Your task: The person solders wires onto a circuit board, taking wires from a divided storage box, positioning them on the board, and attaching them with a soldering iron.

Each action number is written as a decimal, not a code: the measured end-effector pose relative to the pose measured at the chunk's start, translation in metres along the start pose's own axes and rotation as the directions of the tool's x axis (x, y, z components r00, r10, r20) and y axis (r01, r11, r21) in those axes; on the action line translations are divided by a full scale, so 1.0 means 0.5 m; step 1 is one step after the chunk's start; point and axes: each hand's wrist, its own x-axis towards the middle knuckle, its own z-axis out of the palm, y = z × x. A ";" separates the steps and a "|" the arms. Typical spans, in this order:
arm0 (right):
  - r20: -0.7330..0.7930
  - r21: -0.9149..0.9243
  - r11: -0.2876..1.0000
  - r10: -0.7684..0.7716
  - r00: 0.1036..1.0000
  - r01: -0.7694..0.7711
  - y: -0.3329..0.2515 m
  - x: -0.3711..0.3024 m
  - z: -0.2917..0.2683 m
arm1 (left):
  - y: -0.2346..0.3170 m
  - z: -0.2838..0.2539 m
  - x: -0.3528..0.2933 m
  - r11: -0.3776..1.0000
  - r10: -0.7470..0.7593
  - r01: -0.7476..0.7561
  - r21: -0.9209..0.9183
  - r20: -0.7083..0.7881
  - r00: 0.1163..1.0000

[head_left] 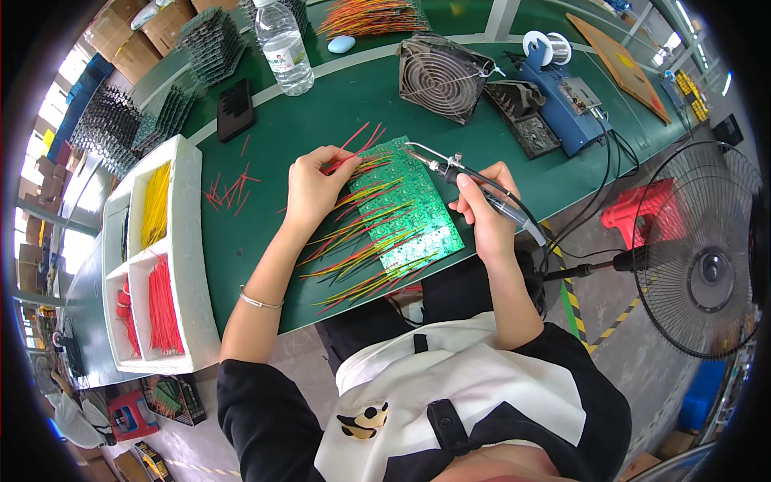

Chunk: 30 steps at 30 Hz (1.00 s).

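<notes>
One green tabletop (353, 104) bears a circuit board (426, 210), a fan (711, 267) nearby.

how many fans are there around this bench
2: a square fan standing on the green table, and a round black fan beyond the table's right edge. No others show.

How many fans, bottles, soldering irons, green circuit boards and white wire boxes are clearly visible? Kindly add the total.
Fans: 2 (table fan, floor fan)
Bottle: 1
Soldering iron: 1
Circuit board: 1
Wire box: 1
Total: 6
</notes>
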 end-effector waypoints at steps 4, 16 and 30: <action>-0.003 -0.026 1.000 0.009 1.000 -0.009 -0.002 -0.001 0.003 | -0.022 0.009 0.005 0.996 0.057 -0.062 -0.069 -0.070 0.996; -0.015 -0.067 0.998 0.006 1.000 -0.007 -0.004 -0.003 0.006 | -0.002 0.009 -0.005 1.000 -0.014 0.012 -0.028 -0.082 0.997; 0.010 -0.086 0.996 0.014 1.000 -0.014 -0.005 -0.002 0.006 | -0.003 0.013 -0.005 0.992 0.129 -0.127 0.019 -0.110 0.986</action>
